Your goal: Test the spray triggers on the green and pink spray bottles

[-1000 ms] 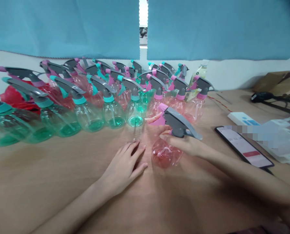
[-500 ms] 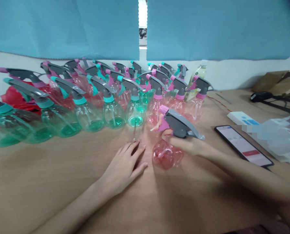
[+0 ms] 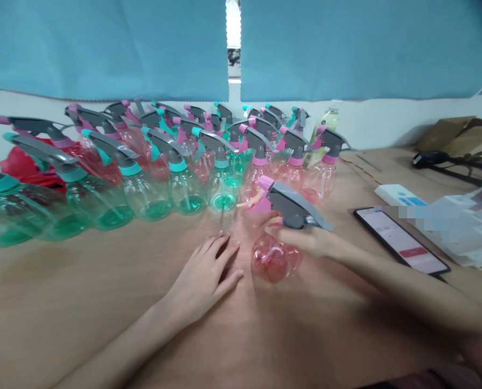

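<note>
Clasped at the neck in the right hand (image 3: pixel 311 240), beneath a grey sprayer head: a pink-tinted trigger spray bottle (image 3: pixel 273 262), roughly upright at the wooden tabletop (image 3: pixel 184 346), with its pink nozzle (image 3: pixel 265 182) aimed toward 11 o'clock. Extended again past the pink trigger (image 3: pixel 260 204), after being drawn in closer half a second ago: the foremost finger (image 3: pixel 249 203) of that hand, in what looks like an easing of a squeeze, with the grip around the neck unchanged and the bottle barely shifted. Laid open and palm-down at 8 o'clock from the right hand, with nothing in its grasp: the left hand (image 3: pixel 196 275), near the bottle but apart from it. Lined up at 12 o'clock, more pink-tinted spray bottles (image 3: pixel 291 175); at 10 o'clock, green-tinted spray bottles (image 3: pixel 186 189). Set down at 3 o'clock, a smartphone (image 3: pixel 402 240) with a lit screen, beside white plastic equipment (image 3: pixel 461 232).
</note>
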The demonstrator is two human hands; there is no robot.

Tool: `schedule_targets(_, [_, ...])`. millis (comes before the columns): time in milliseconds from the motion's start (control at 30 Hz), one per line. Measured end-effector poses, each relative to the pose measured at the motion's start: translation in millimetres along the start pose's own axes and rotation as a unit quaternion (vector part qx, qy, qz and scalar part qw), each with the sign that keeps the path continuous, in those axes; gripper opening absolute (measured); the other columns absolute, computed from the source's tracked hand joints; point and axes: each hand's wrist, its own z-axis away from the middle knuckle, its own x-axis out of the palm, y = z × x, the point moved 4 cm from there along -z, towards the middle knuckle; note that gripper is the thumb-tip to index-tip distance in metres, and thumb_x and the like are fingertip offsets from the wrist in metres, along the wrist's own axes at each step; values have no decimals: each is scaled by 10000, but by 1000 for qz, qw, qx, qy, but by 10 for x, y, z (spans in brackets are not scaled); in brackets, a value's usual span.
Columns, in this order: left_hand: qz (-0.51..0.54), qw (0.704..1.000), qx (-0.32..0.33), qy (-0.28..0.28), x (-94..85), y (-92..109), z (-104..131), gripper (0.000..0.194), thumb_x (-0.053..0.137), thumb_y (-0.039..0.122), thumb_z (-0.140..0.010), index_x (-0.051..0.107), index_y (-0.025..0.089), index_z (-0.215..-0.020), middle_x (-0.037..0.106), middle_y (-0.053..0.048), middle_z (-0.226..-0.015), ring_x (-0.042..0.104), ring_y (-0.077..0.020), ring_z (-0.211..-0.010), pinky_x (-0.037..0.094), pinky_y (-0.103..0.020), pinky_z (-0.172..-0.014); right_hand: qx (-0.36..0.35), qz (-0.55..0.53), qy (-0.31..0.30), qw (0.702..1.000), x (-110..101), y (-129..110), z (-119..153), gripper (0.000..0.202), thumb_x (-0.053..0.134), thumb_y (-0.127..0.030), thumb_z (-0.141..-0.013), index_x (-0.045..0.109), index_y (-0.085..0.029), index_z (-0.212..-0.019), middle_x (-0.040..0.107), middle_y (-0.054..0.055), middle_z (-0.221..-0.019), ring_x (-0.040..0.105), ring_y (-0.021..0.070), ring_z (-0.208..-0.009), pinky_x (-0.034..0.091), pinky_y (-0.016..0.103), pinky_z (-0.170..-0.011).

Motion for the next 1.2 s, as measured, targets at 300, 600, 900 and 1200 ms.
schedule_targets(300, [-11,1000,4,-2,6,-22,10,489,417,473,-996,494,168,-1370,502,-159,-1405,456,-320,-1286,405,-505,-1029,9,-39,12,999,38,42,27,521,507,-145,-687,593,-251,-1189,658,17,-913,576,125,-624,486,243,-524])
schedule_targets(600, [-17,1000,7,-1,1,-17,12,504,392,491,-1001,493,166,-1373,495,-162,-1412,450,-325,-1292,407,-508,-1026,17,-37,26,999,17,86,63,540,527,-195,-697,546,-237,-1234,648,51,-1083,598,125,-663,534,265,-600])
schedule_targets(900, [-24,1000,12,-2,13,-20,4,517,395,489,-1001,476,154,-1386,490,-169,-1412,445,-331,-1290,403,-516,-1028,5,-78,22,997,65,118,52,569,521,-168,-715,528,-236,-1279,685,51,-1040,634,144,-679,566,298,-614])
schedule_targets(1200, [-25,1000,11,-12,13,-14,6,512,421,469,-1000,480,135,-1384,479,-180,-1418,436,-330,-1296,398,-514,-1032,13,-70,37,997,56,126,40,530,530,-169,-691,544,-217,-1219,661,45,-987,630,153,-697,558,299,-621])
